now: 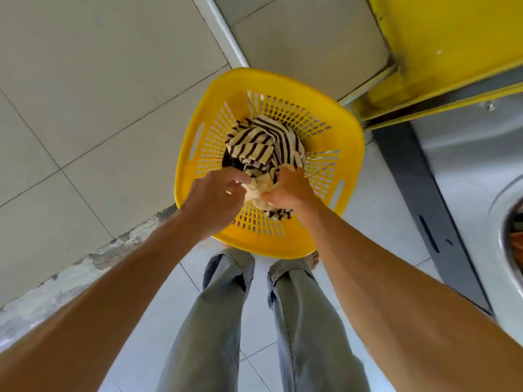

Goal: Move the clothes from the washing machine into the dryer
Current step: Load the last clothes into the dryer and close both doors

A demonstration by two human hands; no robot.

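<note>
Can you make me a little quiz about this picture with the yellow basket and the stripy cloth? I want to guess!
1. True or false: both hands grip the striped cloth.
2. Where does the yellow basket stand? A) on a table B) on the floor in front of the person's feet C) inside the machine
3. Fill in: the machine's round opening is at the picture's ____ edge.

Key:
1. True: the left hand and the right hand both pinch its pale end.
2. B
3. right
</note>
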